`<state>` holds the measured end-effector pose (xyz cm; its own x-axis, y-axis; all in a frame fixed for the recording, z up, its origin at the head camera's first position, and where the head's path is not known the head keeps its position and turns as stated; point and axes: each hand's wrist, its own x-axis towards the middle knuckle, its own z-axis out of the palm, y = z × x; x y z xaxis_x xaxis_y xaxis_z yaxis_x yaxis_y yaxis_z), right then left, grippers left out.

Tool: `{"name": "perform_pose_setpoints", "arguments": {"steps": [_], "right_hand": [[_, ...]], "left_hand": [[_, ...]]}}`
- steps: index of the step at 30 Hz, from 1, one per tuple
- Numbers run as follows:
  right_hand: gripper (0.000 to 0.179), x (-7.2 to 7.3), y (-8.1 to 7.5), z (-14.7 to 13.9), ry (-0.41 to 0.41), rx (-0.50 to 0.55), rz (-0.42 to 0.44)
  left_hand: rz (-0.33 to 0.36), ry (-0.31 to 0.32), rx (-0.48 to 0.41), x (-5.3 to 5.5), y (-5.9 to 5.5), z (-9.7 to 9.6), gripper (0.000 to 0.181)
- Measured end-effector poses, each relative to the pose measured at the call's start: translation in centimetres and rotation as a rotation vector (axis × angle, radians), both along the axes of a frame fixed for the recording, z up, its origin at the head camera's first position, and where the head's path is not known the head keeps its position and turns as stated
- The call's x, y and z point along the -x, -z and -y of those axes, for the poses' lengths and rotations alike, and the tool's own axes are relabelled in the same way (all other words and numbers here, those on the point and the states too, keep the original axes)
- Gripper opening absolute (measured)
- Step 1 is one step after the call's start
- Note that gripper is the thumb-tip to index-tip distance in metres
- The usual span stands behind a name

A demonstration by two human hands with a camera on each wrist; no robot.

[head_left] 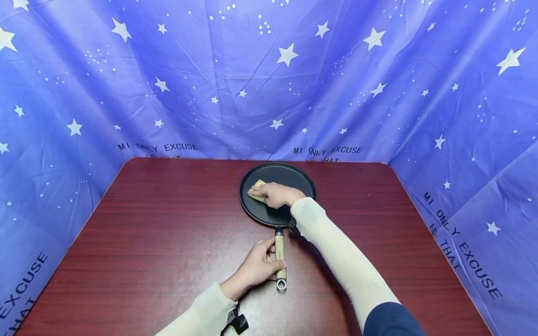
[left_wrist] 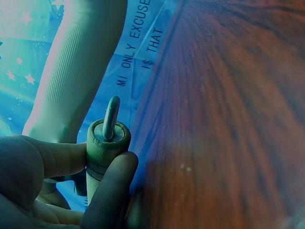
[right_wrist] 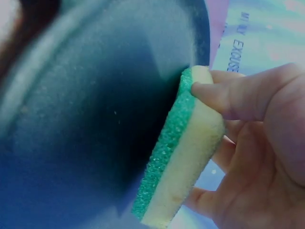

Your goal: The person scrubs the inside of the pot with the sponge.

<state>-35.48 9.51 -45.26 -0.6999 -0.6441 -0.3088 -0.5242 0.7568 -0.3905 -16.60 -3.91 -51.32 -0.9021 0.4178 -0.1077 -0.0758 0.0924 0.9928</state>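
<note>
A round black frying pan (head_left: 290, 175) lies toward the back of the table, its wooden handle (head_left: 280, 249) pointing at the person. My left hand (head_left: 256, 263) grips that handle, thumb across it near the metal hanging ring (head_left: 281, 284); the left wrist view shows thumb and fingers on both sides of the handle end (left_wrist: 106, 150). Over the pan's left half, my right hand (head_left: 275, 194) holds a sponge (head_left: 258, 189). In the right wrist view the sponge (right_wrist: 183, 152) has a yellow body and a green scouring side, which faces the pan's inner surface (right_wrist: 95, 109).
The dark red wood-grain table (head_left: 168, 224) reaches back to a blue curtain (head_left: 235, 70) with white stars and printed words. Pale sleeves (head_left: 344, 256) cover both forearms, and a black strap device (head_left: 237, 322) sits at the left wrist.
</note>
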Motion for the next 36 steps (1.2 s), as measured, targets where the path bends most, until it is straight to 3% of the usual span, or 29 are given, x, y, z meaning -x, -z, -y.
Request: {"name": "perform_pose_setpoints", "arguments": {"steps": [6, 16, 28, 36], "right_hand": [[0.063, 1.3, 0.3, -0.5, 0.03, 0.009, -0.003], [0.068, 2.4, 0.3, -1.4, 0.156, 0.012, -0.013], [0.07, 3.3, 0.5, -4.6, 0.17, 0.022, -0.021], [0.07, 2.7, 0.1, -6.5, 0.166, 0.016, 0.011]], "left_hand": [[0.003, -0.003, -0.007, -0.1, 0.0, 0.0, 0.075], [-0.004, -0.008, 0.013, -0.1, -0.1, 0.1, 0.075], [-0.014, -0.009, 0.002, -0.1, 0.2, -0.1, 0.074], [-0.018, -0.005, 0.007, 0.0, 0.1, 0.0, 0.071]]}}
